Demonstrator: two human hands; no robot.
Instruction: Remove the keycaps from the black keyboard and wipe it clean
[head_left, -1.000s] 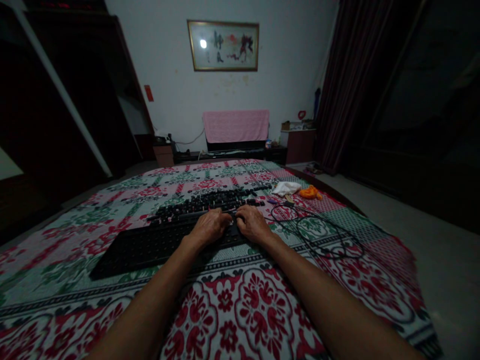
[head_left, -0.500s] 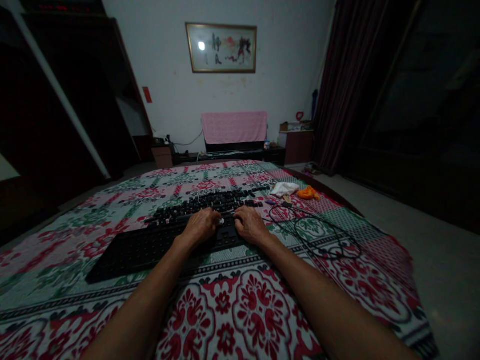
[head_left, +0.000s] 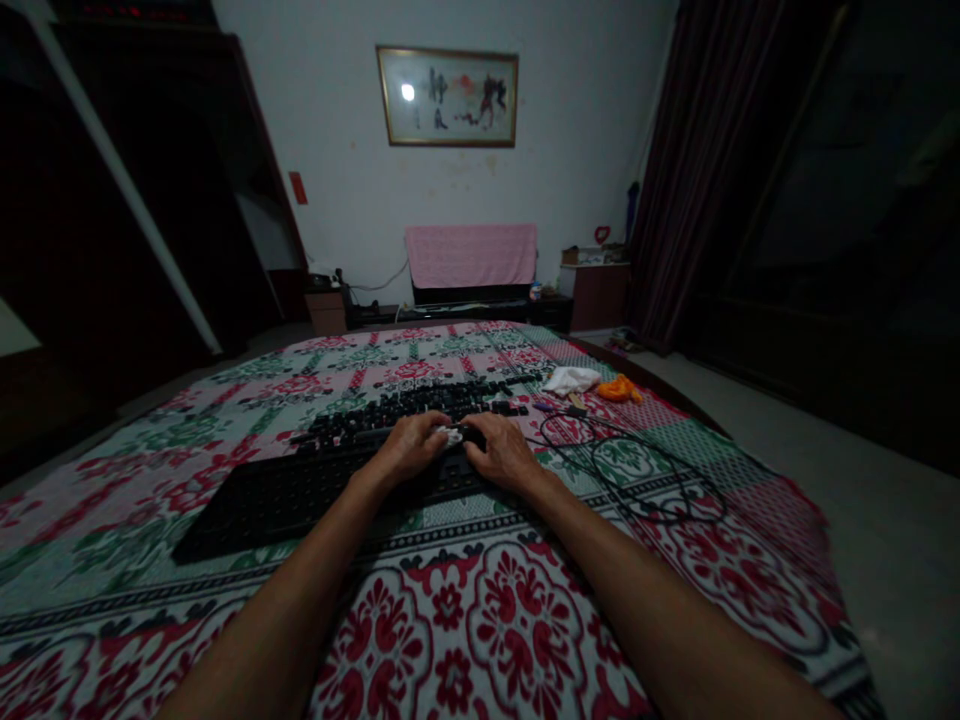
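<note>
A black keyboard [head_left: 285, 495] lies on a floral bedspread [head_left: 465, 620], with a heap of loose black keycaps [head_left: 397, 408] just behind it. Both my hands rest over the keyboard's right part. My left hand [head_left: 409, 448] and my right hand [head_left: 501, 450] have curled fingers that meet on a small white piece [head_left: 452, 436] pinched between their tips. I cannot make out what that white piece is. The keyboard's black cable [head_left: 637, 470] coils on the spread to the right of my right hand.
A white cloth [head_left: 570, 378] and an orange object [head_left: 619, 388] lie near the bed's far right edge. Beyond the bed stand a low cabinet under a pink cloth [head_left: 471, 254], a framed picture [head_left: 447, 96] and dark curtains [head_left: 697, 170].
My fingertips have drawn together at the keyboard's top edge, and the small white piece now shows more plainly between them. The view has shifted only slightly.
</note>
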